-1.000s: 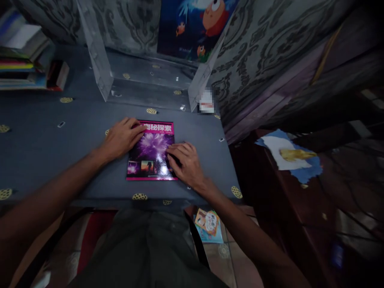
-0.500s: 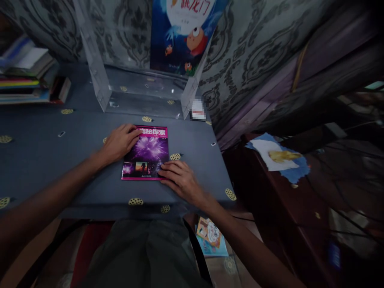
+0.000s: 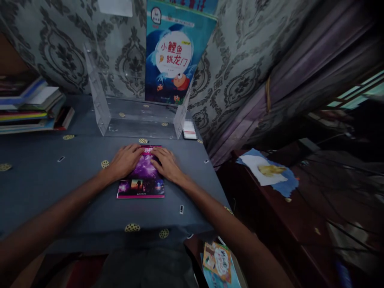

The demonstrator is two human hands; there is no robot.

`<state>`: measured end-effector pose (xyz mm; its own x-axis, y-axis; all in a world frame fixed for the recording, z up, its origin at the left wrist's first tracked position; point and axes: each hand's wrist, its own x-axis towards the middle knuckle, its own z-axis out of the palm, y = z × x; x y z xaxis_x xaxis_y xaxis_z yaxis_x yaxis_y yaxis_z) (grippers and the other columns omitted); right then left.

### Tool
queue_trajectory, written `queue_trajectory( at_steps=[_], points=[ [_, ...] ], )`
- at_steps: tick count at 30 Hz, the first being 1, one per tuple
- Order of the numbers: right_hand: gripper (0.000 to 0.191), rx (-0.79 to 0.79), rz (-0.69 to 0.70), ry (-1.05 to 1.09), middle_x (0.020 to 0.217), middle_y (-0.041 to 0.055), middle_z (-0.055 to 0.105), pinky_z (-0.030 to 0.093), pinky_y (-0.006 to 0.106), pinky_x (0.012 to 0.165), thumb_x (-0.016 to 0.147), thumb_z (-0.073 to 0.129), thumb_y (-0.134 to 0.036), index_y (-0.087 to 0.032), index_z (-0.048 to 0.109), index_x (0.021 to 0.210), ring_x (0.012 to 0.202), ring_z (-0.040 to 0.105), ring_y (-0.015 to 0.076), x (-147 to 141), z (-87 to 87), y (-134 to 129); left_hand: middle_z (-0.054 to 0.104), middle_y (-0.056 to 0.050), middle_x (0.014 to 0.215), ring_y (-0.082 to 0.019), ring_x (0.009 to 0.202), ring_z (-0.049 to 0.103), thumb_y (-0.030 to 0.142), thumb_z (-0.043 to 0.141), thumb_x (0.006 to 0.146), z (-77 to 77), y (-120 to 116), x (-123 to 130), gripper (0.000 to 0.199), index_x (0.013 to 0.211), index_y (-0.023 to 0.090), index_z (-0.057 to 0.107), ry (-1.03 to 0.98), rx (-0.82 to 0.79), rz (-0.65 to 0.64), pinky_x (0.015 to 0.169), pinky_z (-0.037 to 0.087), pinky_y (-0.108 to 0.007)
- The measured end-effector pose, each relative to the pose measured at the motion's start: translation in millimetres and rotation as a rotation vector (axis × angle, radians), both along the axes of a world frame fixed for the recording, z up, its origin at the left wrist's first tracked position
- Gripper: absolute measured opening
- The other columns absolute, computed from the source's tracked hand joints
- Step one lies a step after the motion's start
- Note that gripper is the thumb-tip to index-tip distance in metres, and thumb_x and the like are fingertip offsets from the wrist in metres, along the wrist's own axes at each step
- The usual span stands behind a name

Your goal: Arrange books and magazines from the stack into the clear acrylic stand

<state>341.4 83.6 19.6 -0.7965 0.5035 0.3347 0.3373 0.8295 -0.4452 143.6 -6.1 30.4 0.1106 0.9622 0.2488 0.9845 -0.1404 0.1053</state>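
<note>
A thin book with a purple and pink cover (image 3: 146, 171) lies closed and flat on the dark, pineapple-patterned tablecloth (image 3: 81, 176). On its upper left part rests my left hand (image 3: 126, 161), palm down with fingers laid out flat. My right hand (image 3: 167, 163) lies over the upper right edge, its fingers reaching onto the cover and the thumb spread lower. Both hands hide much of the title strip. Behind the book stands a clear plastic rack (image 3: 102, 112), and a blue picture book (image 3: 171, 52) leans upright on it.
Stacked books (image 3: 27, 116) sit at the table's left. A small blurred white item (image 3: 189, 130) is beside the rack. To the right, a dark red surface (image 3: 270, 224) holds a blue and white cloth (image 3: 264, 172) and cables. More books (image 3: 219, 262) lie below the table edge.
My right hand has moved from the book's lower right corner up to its upper right edge. My left hand stays at the upper left. The camera view has tilted upward.
</note>
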Motion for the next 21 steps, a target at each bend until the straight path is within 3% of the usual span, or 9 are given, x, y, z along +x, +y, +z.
queue_trajectory(
  at_steps=[5, 11, 15, 21],
  points=[
    [0.029, -0.092, 0.025, 0.108, 0.13, 0.0145, 0.068, 0.043, 0.045, 0.108, 0.098, 0.053, -0.021, -0.016, 0.068, 0.123, 0.124, 0.058, 0.0258, -0.4, -13.1, 24.0, 0.064, -0.015, 0.131, -0.03, 0.117, 0.059, 0.027, 0.04, 0.102, -4.4, -2.3, 0.6, 0.036, 0.128, 0.017, 0.063, 0.026, 0.036, 0.024, 0.099, 0.048, -0.048],
    [0.028, -0.163, -0.009, 0.209, 0.127, 0.0116, 0.07, 0.046, 0.045, 0.107, 0.095, 0.053, -0.017, -0.02, 0.069, 0.118, 0.122, 0.06, 0.0251, 5.6, -17.6, 30.0, 0.067, -0.012, 0.123, -0.026, 0.112, 0.061, 0.024, 0.043, 0.101, -3.3, -1.5, -3.6, 0.034, 0.125, 0.02, 0.066, 0.002, 0.093, -0.125, 0.104, 0.046, -0.047],
    [0.03, -0.181, -0.005, 0.221, 0.126, 0.0093, 0.07, 0.047, 0.045, 0.107, 0.094, 0.051, -0.014, -0.022, 0.069, 0.118, 0.121, 0.06, 0.0236, 4.9, -20.8, 33.9, 0.066, -0.014, 0.124, -0.027, 0.114, 0.061, 0.027, 0.04, 0.102, 1.5, -3.6, 0.3, 0.035, 0.124, 0.019, 0.067, 0.003, 0.1, -0.136, 0.103, 0.047, -0.049],
    [0.035, -0.177, 0.001, 0.236, 0.127, 0.0098, 0.07, 0.047, 0.045, 0.108, 0.094, 0.047, -0.01, -0.021, 0.069, 0.119, 0.121, 0.06, 0.0232, 5.3, -24.4, 36.8, 0.06, -0.011, 0.139, -0.027, 0.129, 0.055, 0.039, 0.046, 0.102, 2.7, -20.4, 33.5, 0.036, 0.132, 0.027, 0.063, -0.014, -0.025, -0.404, 0.114, 0.037, -0.055]
  ],
)
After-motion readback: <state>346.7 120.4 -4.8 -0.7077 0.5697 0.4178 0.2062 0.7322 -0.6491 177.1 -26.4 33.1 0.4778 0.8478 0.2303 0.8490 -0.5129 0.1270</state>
